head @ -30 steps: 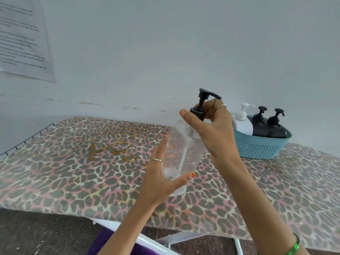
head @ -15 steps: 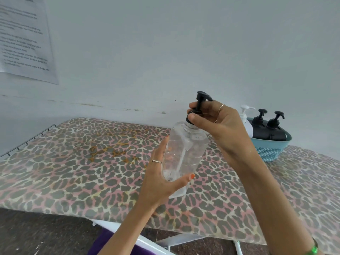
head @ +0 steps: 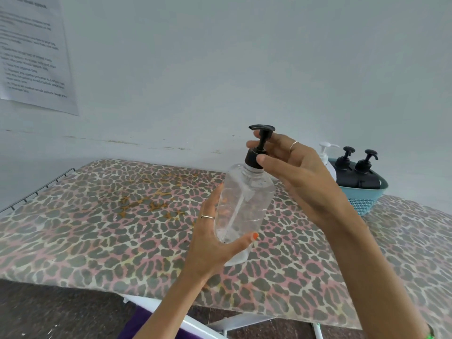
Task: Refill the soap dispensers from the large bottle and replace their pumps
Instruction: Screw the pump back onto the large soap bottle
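Fingers of the right hand (head: 293,172) are pinching the pump (head: 256,155) to unscrew it; left hand (head: 210,238) is gripping the dispenser (head: 242,204), steadying it.

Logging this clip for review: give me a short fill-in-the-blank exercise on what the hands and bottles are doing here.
1. The left hand holds the clear ____ by its lower body.
2. The right hand grips its ____ pump collar.
3. Three more pump bottles stand in a ____ basket.

Missing words: dispenser; black; teal
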### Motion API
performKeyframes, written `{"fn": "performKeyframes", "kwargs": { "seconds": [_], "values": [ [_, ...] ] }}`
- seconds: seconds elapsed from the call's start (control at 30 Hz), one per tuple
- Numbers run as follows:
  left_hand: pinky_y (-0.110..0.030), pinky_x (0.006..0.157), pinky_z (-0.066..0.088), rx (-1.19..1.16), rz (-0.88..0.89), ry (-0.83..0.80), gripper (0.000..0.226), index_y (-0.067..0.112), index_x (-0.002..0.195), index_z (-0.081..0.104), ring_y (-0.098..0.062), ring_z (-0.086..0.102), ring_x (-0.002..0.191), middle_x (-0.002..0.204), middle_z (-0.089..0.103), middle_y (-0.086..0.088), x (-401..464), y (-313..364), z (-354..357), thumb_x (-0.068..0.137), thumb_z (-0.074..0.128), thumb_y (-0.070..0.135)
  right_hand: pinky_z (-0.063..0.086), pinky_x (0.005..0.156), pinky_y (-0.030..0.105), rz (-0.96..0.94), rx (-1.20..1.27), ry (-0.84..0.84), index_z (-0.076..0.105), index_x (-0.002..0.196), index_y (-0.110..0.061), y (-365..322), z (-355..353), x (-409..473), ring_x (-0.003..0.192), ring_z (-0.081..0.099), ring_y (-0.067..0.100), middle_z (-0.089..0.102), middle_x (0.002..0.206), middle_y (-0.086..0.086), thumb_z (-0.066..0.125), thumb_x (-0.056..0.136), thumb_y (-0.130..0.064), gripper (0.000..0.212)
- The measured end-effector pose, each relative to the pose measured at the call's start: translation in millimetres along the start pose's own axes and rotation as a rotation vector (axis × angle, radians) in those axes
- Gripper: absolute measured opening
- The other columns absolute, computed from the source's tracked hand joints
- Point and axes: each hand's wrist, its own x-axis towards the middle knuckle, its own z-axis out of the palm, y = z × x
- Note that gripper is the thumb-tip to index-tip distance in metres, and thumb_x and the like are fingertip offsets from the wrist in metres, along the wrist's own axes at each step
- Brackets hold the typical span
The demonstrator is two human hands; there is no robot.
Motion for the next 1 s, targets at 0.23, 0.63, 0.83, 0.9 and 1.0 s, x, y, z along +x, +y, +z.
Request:
{"fn": "performKeyframes", "kwargs": {
  "seconds": [0.23, 0.63, 0.83, 0.9, 1.0],
  "values": [
    [-0.024, 0.106, 0.041, -0.034, -0.030, 0.025, 0.098, 0.054, 0.141, 0.021, 0.007, 0.036, 0.132, 0.146, 0.033, 0.026, -0.3, -0.5, -0.3, 0.061, 0.077, 0.059, 0.049, 0.077, 0.017, -0.058, -0.152, 0.101, 0.065, 0.093, -0.018, -0.3, 11.2, 3.4, 0.091, 0.065, 0.010, 0.073, 0.096, -0.001, 0.076, 0.078, -0.007, 0.021],
    [-0.042, 0.105, 0.045, -0.023, -0.076, 0.035, 0.098, 0.048, 0.143, 0.026, 0.003, 0.038, 0.133, 0.144, 0.036, 0.025, 0.1, 0.4, -0.1, 0.061, 0.076, 0.064, 0.044, 0.103, 0.029, -0.001, -0.058, -0.026, 0.055, 0.129, -0.017, 2.2, 14.7, 4.7, 0.116, 0.060, 0.007, 0.066, 0.121, -0.002, 0.065, 0.088, -0.006, 0.044],
    [-0.045, 0.104, 0.046, -0.040, -0.084, 0.030, 0.101, 0.044, 0.145, 0.026, -0.006, 0.041, 0.134, 0.145, 0.039, 0.017, 0.3, 0.5, -0.2, 0.061, 0.076, 0.066, 0.050, 0.089, 0.023, -0.029, -0.136, 0.048, 0.066, 0.103, -0.017, 2.4, 16.7, 8.1, 0.097, 0.066, 0.009, 0.073, 0.101, -0.004, 0.074, 0.079, -0.005, 0.028],
    [-0.044, 0.104, 0.046, -0.019, -0.076, 0.027, 0.099, 0.044, 0.144, 0.026, -0.002, 0.040, 0.133, 0.145, 0.039, 0.019, 0.1, 1.2, -0.2, 0.061, 0.076, 0.065, 0.048, 0.076, 0.012, -0.026, -0.188, 0.145, 0.060, 0.095, -0.017, 5.4, 20.7, 9.7, 0.089, 0.063, 0.008, 0.070, 0.097, -0.002, 0.080, 0.074, -0.012, 0.029],
    [-0.043, 0.105, 0.045, -0.012, -0.075, 0.030, 0.098, 0.048, 0.143, 0.024, 0.002, 0.038, 0.133, 0.145, 0.037, 0.021, -0.4, 1.5, -0.1, 0.061, 0.075, 0.065, 0.048, 0.078, 0.013, -0.029, -0.261, 0.177, 0.055, 0.102, -0.019, 8.4, 25.3, 10.2, 0.090, 0.059, 0.004, 0.065, 0.103, -0.002, 0.081, 0.074, -0.023, 0.038]
  ]
}}
